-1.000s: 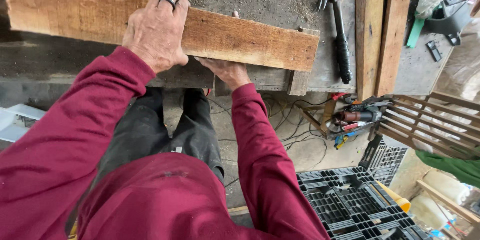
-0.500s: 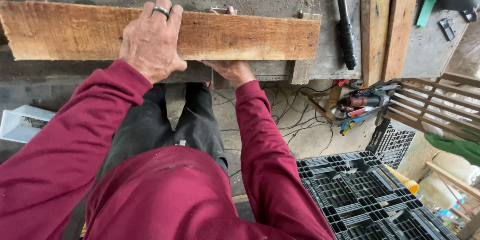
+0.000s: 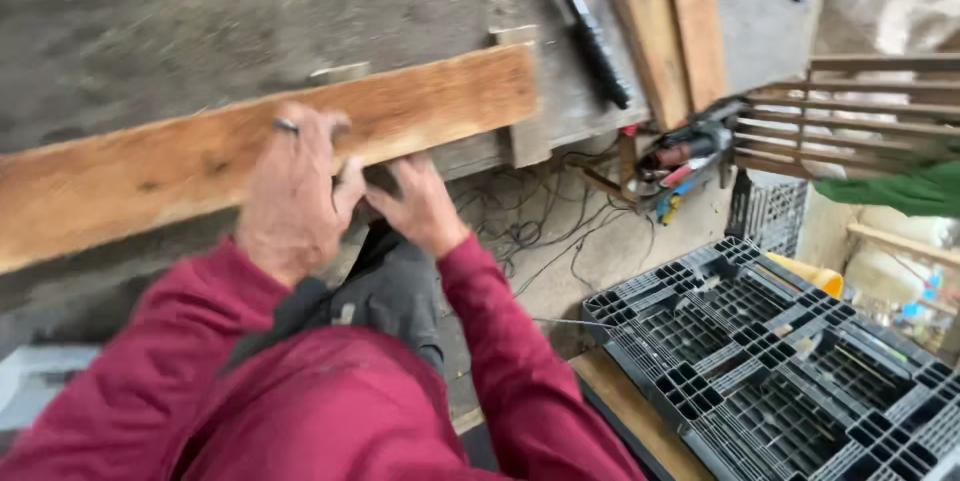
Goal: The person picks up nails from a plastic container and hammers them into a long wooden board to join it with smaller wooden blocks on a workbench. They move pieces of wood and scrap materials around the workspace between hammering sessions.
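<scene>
As blur allows, hands grip plank.

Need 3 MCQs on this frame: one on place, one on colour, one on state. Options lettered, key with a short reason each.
1. Where does the black-handled hammer lie?
A. On the grey workbench top, right of the plank's end
B. On the black plastic pallet
C. In the person's right hand

2. What colour are the person's sleeves?
A. Blue
B. Dark red
C. White

3. How is the long brown wooden plank held?
A. Lying untouched on the floor
B. Left hand pressed on its top face, right hand at its near edge from below
C. Lifted high overhead by both hands

Key:
1 A: the hammer rests on the bench, beside the two narrow wooden boards.
2 B: both arms show maroon fabric.
3 B: the left hand, with a ring, lies over the plank; the right hand's fingers reach under its edge.
</scene>
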